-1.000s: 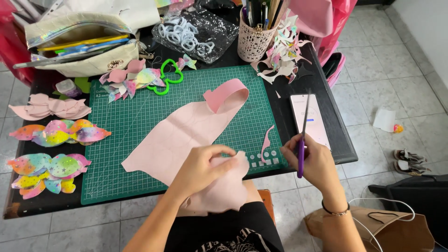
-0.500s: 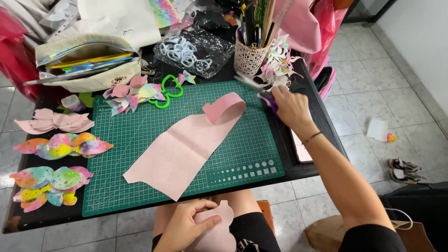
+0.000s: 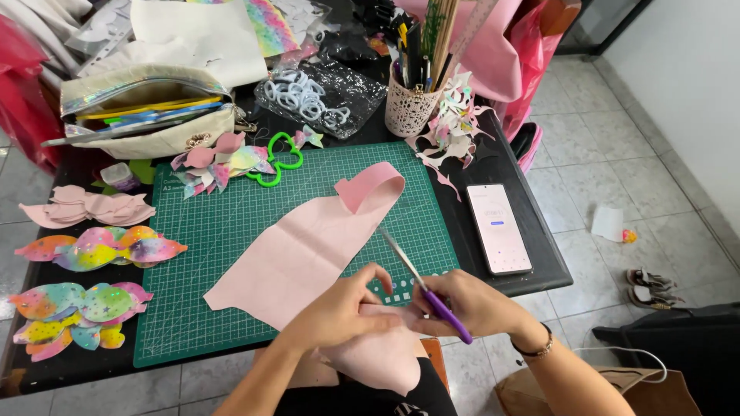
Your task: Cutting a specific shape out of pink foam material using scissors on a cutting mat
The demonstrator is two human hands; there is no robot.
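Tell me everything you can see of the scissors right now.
The scissors have purple handles, seemingly plastic, and slim silver metal blades. The right hand grips the handles near the table's front edge. The blades point up and left over the green cutting mat, their tip near the large pink sheet. Whether the blades are parted is unclear. The left hand holds a smaller pink piece close by.

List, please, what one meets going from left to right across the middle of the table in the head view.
Rainbow bow shapes → green cutting mat → pink sheet → scissors → phone.
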